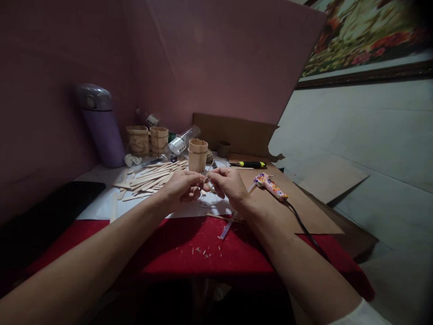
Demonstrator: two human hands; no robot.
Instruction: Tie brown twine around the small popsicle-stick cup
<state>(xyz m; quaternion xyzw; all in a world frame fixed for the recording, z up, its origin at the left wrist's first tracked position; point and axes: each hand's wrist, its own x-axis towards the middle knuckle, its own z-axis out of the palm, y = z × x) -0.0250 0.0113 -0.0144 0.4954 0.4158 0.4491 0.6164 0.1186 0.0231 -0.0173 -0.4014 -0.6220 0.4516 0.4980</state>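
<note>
My left hand [184,186] and my right hand [228,185] meet over the front of the white sheet, fingertips pinched close together. A thin pale strand of twine [210,183] loops between them; its ends are mostly hidden by my fingers. Just behind my hands stands an upright cup of wooden craft sticks [198,155], with a cord band around its upper part. To the left of it lies a loose pile of craft sticks [154,179]. A glue gun [270,186] with a flowered pattern rests on cardboard, right of my right hand.
Two more stick cups [138,141] stand at the back left, near a purple bottle [103,128] and a clear plastic bottle [184,141]. A yellow-black utility knife [250,164] lies on the cardboard [304,210]. Scraps and a glue stick [229,225] lie on the red cloth [152,253].
</note>
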